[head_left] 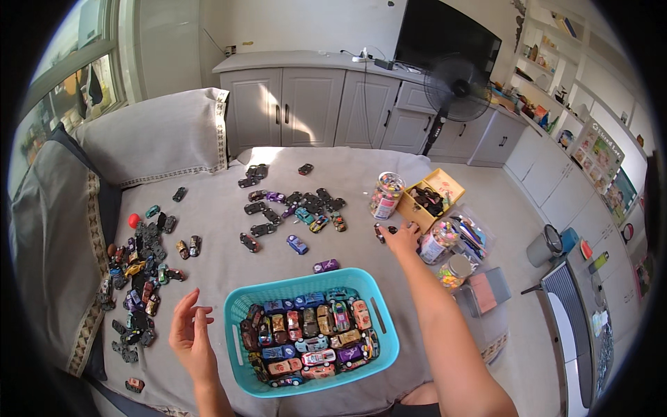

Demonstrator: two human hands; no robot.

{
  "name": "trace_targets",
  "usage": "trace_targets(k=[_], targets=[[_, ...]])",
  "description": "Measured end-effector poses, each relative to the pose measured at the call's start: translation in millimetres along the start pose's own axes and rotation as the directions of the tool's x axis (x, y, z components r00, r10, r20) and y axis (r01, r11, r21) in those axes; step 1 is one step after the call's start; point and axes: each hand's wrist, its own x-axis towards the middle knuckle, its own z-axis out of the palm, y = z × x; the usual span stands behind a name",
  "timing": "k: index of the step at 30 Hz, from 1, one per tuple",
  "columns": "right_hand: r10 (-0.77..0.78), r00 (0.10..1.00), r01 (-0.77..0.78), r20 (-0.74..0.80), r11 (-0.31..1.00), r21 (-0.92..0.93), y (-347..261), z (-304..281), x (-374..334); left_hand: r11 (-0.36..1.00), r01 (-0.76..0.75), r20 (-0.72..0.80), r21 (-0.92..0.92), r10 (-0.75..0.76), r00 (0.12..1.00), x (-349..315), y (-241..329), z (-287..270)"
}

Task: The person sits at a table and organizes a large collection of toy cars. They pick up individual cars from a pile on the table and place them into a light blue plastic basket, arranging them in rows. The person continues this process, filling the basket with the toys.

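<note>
A turquoise plastic basket (233, 333) stands in front of me, filled with toy cars (310, 322) in neat rows. Left of its rim, my left hand (191, 333) is raised with loosely bent fingers apart and nothing in them. My right hand (403, 240) reaches out to the right side of the couch, thumb and fingers spread around a small dark toy car (393, 229). Just beside the thumb lies another dark toy car (379, 233). Whether the fingers touch either car is hard to see. A purple toy car (325, 266) rests by the basket's far rim.
Loose toy cars lie in a middle cluster (306, 208) and a heap (139, 278) at left on the grey couch cover (215, 257). Right of my hand stand a candy jar (387, 196), an open yellow box (445, 185), more jars (438, 243) and a clear bin (479, 229).
</note>
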Motion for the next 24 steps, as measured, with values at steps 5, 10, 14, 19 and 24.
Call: trace_targets(k=[5,10,14,19,24], targets=[[-0.077,0.99,0.08,0.117,0.996,-0.027,-18,15,2,0.998,0.056,-0.001,-0.006,-0.056,0.998,-2,-3,-7],[-0.338,0.941,0.334,0.031,0.938,0.092,-4,47,8,0.994,0.099,0.016,-0.038,-0.099,0.995,-4,-6,-9],[-0.465,0.884,0.458,0.05,0.882,0.109,-2,34,-11,0.994,0.097,0.008,-0.045,-0.096,0.995,-4,-3,-13],[-0.451,0.891,0.423,-0.046,0.792,0.44,3,19,-8,0.992,0.11,0.007,-0.056,-0.11,0.994,-3,-2,-15],[-0.095,0.994,0.054,0.049,0.842,0.536,44,40,65,0.988,0.123,0.039,-0.091,-0.12,0.992,-5,-5,-10]])
